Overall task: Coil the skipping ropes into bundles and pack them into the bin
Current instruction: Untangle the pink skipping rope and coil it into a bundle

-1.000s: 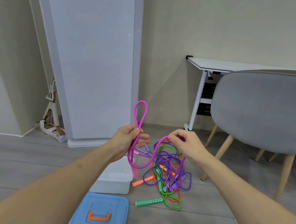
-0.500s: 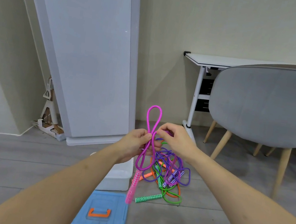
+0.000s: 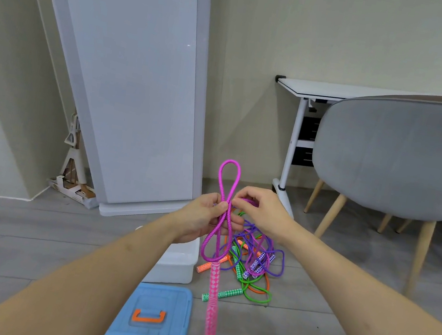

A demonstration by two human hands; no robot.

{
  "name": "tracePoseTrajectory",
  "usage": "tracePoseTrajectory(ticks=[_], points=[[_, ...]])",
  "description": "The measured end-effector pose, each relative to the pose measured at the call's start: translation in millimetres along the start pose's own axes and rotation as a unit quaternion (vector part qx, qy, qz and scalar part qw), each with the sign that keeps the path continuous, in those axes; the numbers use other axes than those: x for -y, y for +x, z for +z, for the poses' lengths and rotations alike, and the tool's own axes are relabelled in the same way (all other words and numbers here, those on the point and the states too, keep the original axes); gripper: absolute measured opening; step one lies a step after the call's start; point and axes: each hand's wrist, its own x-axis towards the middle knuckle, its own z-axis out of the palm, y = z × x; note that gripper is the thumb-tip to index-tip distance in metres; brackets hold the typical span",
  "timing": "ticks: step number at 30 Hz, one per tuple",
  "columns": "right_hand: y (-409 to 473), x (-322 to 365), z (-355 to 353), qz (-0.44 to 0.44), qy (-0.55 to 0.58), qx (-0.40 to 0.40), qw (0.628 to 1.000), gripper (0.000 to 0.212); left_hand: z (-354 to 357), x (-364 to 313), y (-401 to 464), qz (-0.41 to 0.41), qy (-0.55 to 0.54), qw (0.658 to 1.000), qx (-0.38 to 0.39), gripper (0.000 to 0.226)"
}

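1. Gripping the magenta skipping rope (image 3: 226, 194) at the crossing of its loops is the left hand (image 3: 204, 216), fingers curled round the strands at center frame. One loop stands up above the fist, another hangs below, with the pink handle (image 3: 213, 300) dangling down toward the lower middle.
2. Right hand (image 3: 257, 211) is pinching another bit of the same rope just beside the left thumb, fingertips pressed together on it.
3. What changed: a second ago the hands were apart with a slack length sagging between them, now they've come together and that slack is folded into the bundle. My guess is this coil's roughly half done, since a tail still runs down to the pile.
4. Rest of the ropes (image 3: 252, 262), purple, green and orange, lie tangled on the floor right of the white bin (image 3: 179, 265), with the blue lid (image 3: 153, 314) lower center.
5. Hard to tell: the bin's inside is hidden behind the left forearm, and the second pink handle is lost somewhere in the tangle.
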Motion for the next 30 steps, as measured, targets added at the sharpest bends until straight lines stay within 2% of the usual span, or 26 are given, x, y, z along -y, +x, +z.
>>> tracePoseTrajectory(ticks=[12,18,22,24,30], points=[[-1.6,-0.4,-1.3,-0.012,-0.021,0.005,1.0,0.01,0.8,1.7,0.5,0.009,0.007,1.0,0.002,0.03],[-6.2,-9.8,0.3,-0.024,-0.086,0.031,0.996,0.008,1.4,9.6,0.4,-0.003,0.115,0.993,0.024,0.023],[-6.6,-20.3,-2.1,0.007,-0.1,0.045,0.994,0.017,-5.8,12.8,1.5,0.006,0.125,0.992,0.01,0.021],[-8.9,-28.0,-9.2,0.033,-0.089,0.028,0.995,0.017,-14.6,14.0,1.1,0.014,0.12,0.992,-0.025,0.022],[-19.4,-53.6,-25.8,0.119,-0.063,-0.045,0.99,0.021,-43.1,8.1,2.0,0.041,0.078,0.968,-0.236,0.029]])
